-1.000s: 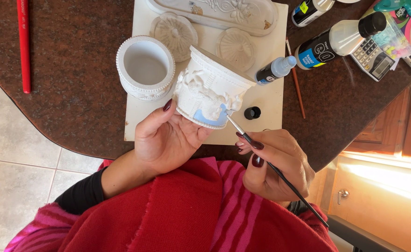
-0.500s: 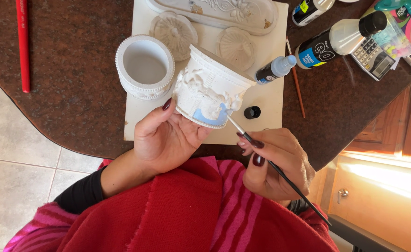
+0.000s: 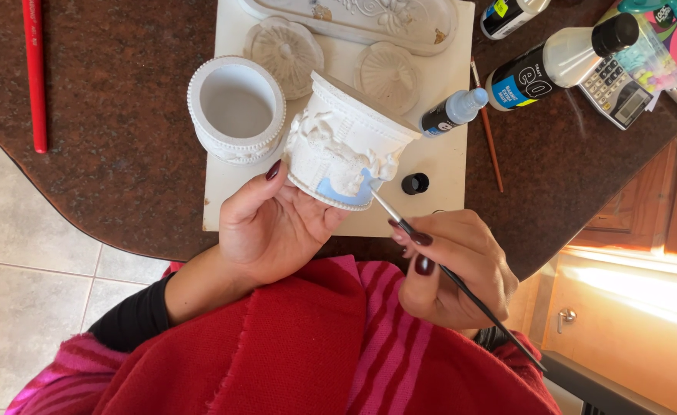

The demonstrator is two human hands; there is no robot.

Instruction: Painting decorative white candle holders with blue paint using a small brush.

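Observation:
My left hand [image 3: 277, 227] holds a white plaster pot [image 3: 346, 142] with raised ornament, tilted on its side above the table edge. Part of its lower band is painted light blue. My right hand [image 3: 457, 269] grips a thin black paintbrush [image 3: 461, 288], whose tip touches the blue patch on the pot. A second white plaster pot [image 3: 235, 107] stands upright and empty on the cream board [image 3: 446, 165] just left of the held one.
Two round plaster lids [image 3: 286, 48] and a long ornate plaster tray [image 3: 354, 15] lie on the board. A small paint bottle [image 3: 453, 111] lies uncapped, its black cap [image 3: 414, 183] nearby. Larger bottles [image 3: 561, 61], a calculator [image 3: 615, 92], a spare brush [image 3: 488, 131] and a red stick [image 3: 35, 73] rest on the dark countertop.
Nothing of note has changed; the brush tip stays on the blue patch and both hands keep their places.

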